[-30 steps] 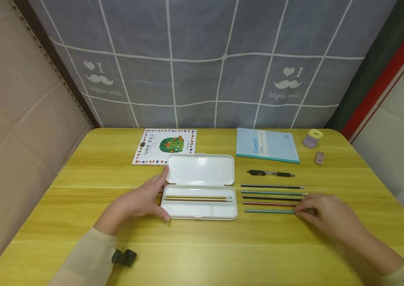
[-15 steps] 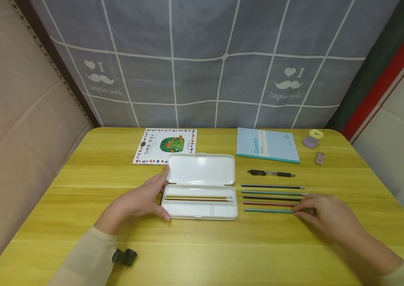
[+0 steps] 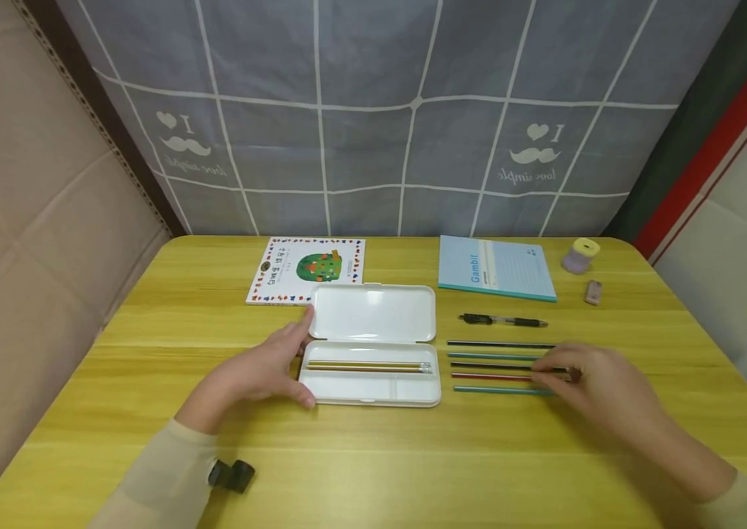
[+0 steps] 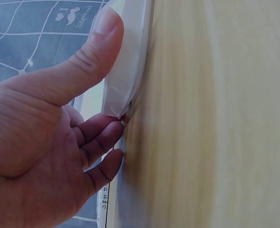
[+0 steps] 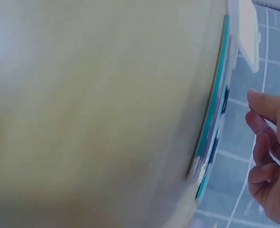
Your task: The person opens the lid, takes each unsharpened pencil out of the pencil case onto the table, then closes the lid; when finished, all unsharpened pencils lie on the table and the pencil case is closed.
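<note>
A white pencil case (image 3: pixel 347 391) lies with its lid raised, two gold pencils (image 3: pixel 366 366) in its upper compartment. My left hand (image 3: pixel 261 371) holds its left end, thumb at the front corner and index finger at the lid's edge; in the left wrist view the other fingers curl against the case's end. My right hand (image 3: pixel 604 382) hovers over the right ends of several pencils laid in a row: a red pencil (image 3: pixel 488 375), black ones and green ones, such as the nearest green pencil (image 3: pixel 499 389). In the right wrist view its thumb and fingers are bent, apart from the pencils, with nothing between them.
A black pen (image 3: pixel 502 320) lies behind the pencil row. Farther back are a light blue notebook (image 3: pixel 518 268), a yellow-topped sharpener (image 3: pixel 581 256) and a small eraser (image 3: pixel 593 292). A picture book (image 3: pixel 280 275) lies behind the case. A grid-patterned curtain (image 3: pixel 373 147) borders the table's far edge.
My right hand has left the nearest green pencil's end and moved slightly back and left, over the row. My left hand and the case have stayed in place.
</note>
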A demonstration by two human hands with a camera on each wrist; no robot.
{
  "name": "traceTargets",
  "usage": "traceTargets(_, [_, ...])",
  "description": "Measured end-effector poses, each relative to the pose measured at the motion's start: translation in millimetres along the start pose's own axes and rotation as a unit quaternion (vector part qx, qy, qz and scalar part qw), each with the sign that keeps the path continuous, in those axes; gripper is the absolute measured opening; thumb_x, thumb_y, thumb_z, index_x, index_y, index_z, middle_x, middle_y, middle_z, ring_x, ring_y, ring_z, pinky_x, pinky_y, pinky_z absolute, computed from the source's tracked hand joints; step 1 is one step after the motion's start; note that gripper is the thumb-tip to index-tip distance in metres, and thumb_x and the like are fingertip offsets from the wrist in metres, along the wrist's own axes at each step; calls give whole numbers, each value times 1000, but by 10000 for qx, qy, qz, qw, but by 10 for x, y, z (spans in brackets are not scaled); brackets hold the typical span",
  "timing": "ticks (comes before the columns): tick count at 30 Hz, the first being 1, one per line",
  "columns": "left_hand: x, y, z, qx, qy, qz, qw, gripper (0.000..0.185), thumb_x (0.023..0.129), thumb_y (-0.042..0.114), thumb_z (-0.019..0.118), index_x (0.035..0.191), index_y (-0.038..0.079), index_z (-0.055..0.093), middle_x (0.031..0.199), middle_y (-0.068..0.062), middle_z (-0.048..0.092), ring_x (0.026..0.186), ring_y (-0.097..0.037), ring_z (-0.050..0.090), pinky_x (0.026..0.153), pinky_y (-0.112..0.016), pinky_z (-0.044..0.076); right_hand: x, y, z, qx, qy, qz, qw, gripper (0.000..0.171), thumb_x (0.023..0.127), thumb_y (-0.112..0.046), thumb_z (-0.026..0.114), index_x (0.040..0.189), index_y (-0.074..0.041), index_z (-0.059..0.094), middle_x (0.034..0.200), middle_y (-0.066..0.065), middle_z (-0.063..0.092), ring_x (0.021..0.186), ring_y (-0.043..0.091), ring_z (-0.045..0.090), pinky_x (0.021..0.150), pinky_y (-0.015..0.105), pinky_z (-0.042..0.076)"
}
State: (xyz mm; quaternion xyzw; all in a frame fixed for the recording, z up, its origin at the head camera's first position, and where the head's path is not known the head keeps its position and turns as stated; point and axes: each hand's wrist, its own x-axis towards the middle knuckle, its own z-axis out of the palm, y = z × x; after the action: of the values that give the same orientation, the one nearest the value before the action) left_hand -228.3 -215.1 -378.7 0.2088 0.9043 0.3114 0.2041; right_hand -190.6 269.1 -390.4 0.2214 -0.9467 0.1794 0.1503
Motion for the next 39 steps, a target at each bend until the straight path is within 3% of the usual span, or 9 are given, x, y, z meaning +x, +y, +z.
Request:
traceTargets(4, [9, -2, 13, -44, 12, 13, 10000, 150, 67, 34, 97, 164, 0, -12, 132, -9, 52, 124, -26, 49, 115, -52, 35, 127, -134, 26, 255, -196, 424, 9986, 23, 80, -29, 91, 101, -23, 84, 93, -5, 78, 61, -5, 51, 53, 25, 44])
traceTargets(8, [3, -14, 26, -48, 52, 31, 10000, 150, 68, 34, 97, 164, 0, -13, 130, -8, 53, 123, -25, 49, 115, -52, 35, 277, -278, 74, 505, -513, 673, 9951, 25, 85, -28, 88, 108, -18, 84, 84, -6, 75, 57, 0, 47, 50, 25, 39])
traceTargets(11, [-15, -15, 19, -30, 87, 14, 10000, 149, 68, 33, 97, 164, -1, -12, 129, -8, 53, 122, -25, 49, 115, -52, 35, 428, -416, 133, 771, -620, 574, 9934, 20, 87, -24, 87, 106, -17, 84, 80, -9, 73, 55, 3, 43, 49, 25, 36])
traceTargets(18, [-27, -19, 25, -34, 76, -31, 10000, 149, 69, 36, 97, 164, 0, -12, 131, -8, 53, 125, -27, 47, 116, -53, 34, 628, -760, 441, 1253, -841, -12, 9885, 16, 88, -23, 86, 104, -21, 84, 97, -7, 79, 56, -2, 45, 54, 24, 43])
traceTargets(20, [-20, -20, 33, -43, 63, -22, 10000, 149, 68, 37, 96, 164, 1, -13, 132, -8, 53, 125, -26, 47, 116, -53, 34, 659, -835, 525, 1271, -960, -85, 9872, 18, 89, -23, 85, 107, -21, 84, 99, -7, 79, 57, -4, 46, 56, 24, 44])
traceTargets(24, [-12, -19, 42, -96, 69, -1, 9999, 150, 68, 36, 97, 164, 2, -13, 131, -6, 54, 125, -26, 48, 116, -53, 34, 763, -964, 616, 1110, -1422, -73, 9836, 21, 93, -25, 80, 114, -22, 83, 67, -7, 68, 54, 2, 43, 53, 25, 38])
traceTargets(26, [-12, -17, 42, -101, 63, -10, 9999, 150, 68, 36, 97, 164, 2, -13, 130, -6, 54, 125, -26, 48, 116, -53, 34, 826, -1014, 646, 985, -1616, -122, 9818, 21, 94, -24, 79, 114, -22, 83, 67, -8, 68, 58, 7, 53, 55, 27, 42])
traceTargets(31, [-11, -18, 43, -92, 52, -67, 9999, 150, 68, 37, 97, 165, 4, -13, 130, -6, 53, 125, -26, 47, 116, -51, 34, 950, -1103, 724, 708, -1813, -138, 9808, 19, 91, -24, 82, 110, -23, 84, 105, -8, 79, 97, 14, 73, 75, 33, 56])
traceTargets(39, [12, -20, 29, -64, 76, -33, 9999, 150, 67, 37, 97, 165, 3, -13, 132, -7, 53, 126, -27, 46, 117, -53, 33, 1026, -1228, 759, 377, -1893, 55, 9812, 19, 87, -22, 87, 105, -23, 85, 101, -9, 79, 94, 12, 73, 73, 33, 56])
